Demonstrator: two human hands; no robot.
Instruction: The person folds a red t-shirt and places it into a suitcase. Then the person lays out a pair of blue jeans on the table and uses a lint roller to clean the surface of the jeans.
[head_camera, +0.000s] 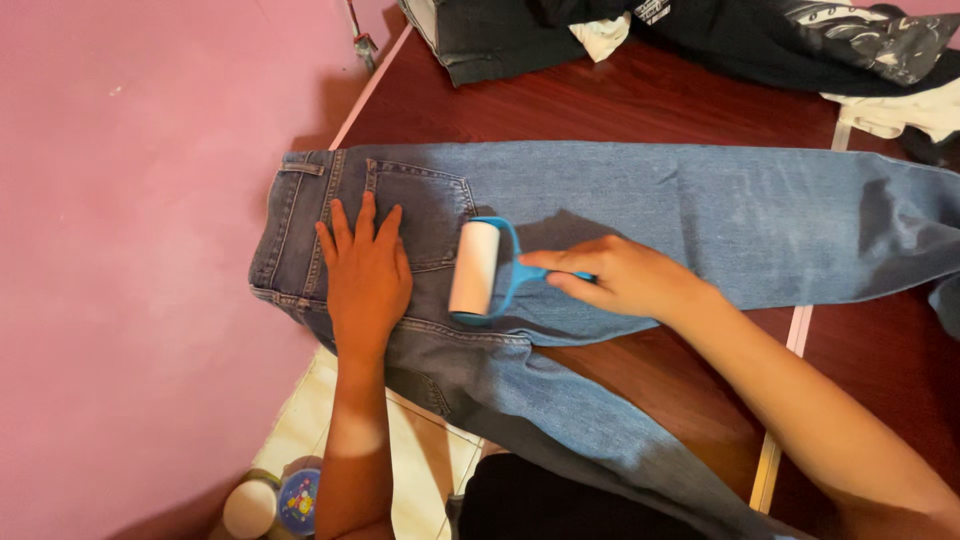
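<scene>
The head camera looks straight down on a pair of blue jeans (620, 215) spread flat across a dark red-brown wooden table (650, 100), waistband toward the pink wall (130, 200), legs running off to the right. One leg stretches along the table; the other slants down over the near edge.

The left hand (367, 275) lies palm down on the seat of the jeans, fingers spread and flat over the back pocket (425, 215), clasping nothing, only pressing the cloth.

The right hand (620, 278) is closed around the blue handle of a lint roller (480, 270), thumb and fingers pinched on the grip. The roller's white sticky drum rests on the denim just beside the left hand, at the edge of the back pocket, standing crosswise to the handle.

At the far edge of the table lies a heap of dark clothes (760, 35) with white fabric (890, 110) among them. Below the table's near corner, on the pale tiled floor (420, 470), stand a white-capped container (250, 508) and a blue lid (298, 500) with a coloured picture.
</scene>
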